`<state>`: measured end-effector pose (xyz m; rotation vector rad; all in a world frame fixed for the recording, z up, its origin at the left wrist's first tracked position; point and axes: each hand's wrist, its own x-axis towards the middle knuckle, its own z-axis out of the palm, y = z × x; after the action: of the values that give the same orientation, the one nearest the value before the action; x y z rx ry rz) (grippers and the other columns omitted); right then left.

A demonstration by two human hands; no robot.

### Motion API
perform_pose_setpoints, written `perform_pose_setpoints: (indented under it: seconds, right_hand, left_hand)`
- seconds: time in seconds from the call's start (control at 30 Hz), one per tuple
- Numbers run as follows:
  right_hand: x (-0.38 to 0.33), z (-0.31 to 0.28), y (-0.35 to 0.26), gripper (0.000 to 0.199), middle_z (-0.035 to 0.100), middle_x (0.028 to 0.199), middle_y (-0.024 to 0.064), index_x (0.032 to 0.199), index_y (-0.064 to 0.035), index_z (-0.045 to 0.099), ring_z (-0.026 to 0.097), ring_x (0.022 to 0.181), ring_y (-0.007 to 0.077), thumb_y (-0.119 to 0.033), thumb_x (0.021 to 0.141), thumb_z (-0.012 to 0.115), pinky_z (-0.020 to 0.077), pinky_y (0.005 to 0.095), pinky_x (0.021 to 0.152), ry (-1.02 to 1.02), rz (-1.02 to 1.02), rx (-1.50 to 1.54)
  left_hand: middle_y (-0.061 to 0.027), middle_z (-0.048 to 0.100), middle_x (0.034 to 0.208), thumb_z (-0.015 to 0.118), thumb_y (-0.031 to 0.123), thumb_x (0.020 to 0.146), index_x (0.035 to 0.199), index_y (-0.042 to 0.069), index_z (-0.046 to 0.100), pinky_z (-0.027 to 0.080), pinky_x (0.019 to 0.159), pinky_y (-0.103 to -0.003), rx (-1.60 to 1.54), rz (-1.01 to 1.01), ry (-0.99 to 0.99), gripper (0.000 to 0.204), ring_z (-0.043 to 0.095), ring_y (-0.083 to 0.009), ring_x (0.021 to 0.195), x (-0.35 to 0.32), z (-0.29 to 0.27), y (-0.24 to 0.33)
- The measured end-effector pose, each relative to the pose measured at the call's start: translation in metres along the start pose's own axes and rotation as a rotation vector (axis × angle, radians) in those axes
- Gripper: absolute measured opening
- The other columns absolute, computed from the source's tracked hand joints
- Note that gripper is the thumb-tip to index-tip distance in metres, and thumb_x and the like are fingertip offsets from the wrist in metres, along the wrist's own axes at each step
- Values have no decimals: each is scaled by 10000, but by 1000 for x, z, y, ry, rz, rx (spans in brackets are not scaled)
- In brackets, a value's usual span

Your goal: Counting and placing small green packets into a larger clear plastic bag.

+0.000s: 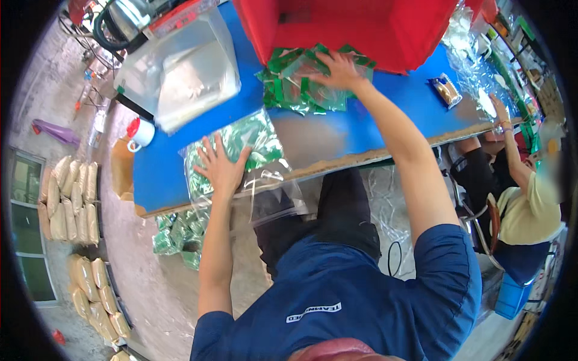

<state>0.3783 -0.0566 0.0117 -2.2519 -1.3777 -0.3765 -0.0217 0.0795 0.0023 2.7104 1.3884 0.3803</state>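
My left hand [221, 168] lies flat, fingers spread, on a large clear plastic bag [262, 135] packed with green-and-white packets. The bag rests at the table's near edge, its loose transparent end hanging over. Farther off and to the right, my right hand [340, 71] reaches over a loose pile of green and clear packets [292, 90], fingers stretched out and touching the top ones. That pile lies right before the mouth of a red bin [337, 36]. Whether a packet is under the right fingertips I cannot tell.
On the blue table [174, 192] stand a translucent plastic tub [198, 78] and a white-and-red mug [141, 133]. A small snack packet [445, 91] lies right. More green packets [180, 234] are on the floor. A seated person [524, 210] works at the right; stacked tan sacks [71, 201] stand left.
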Motion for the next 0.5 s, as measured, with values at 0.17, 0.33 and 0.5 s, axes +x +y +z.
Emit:
perform_pose_setpoints:
  seconds: [0.17,0.33,0.5]
  right_hand:
    - [-48,12,-56,981,243,1560,261,1517,-184,355,161,1428,537,-841,791,412,107,719,1107,-272,280,-83]
    - [-90,8,-109,932,274,1530,293,1486,-146,390,160,1412,567,-785,812,474,114,752,1074,-137,433,-80]
    - [-103,-32,-112,784,351,1487,293,1444,-68,417,247,1394,536,-620,897,523,163,725,1081,106,449,80]
  left_hand:
    - [-161,133,1631,541,748,815,1561,152,232,65,1107,-708,105,-34,-48,1004,90,-425,1489,14,-20,-103]
    - [-161,163,1622,618,654,834,1549,137,257,108,1124,-676,111,-35,-107,953,132,-416,1483,38,-52,-167]
    - [-166,571,1293,719,187,877,1256,28,568,406,1034,-416,-225,169,293,438,529,-303,1209,-9,-71,-73]
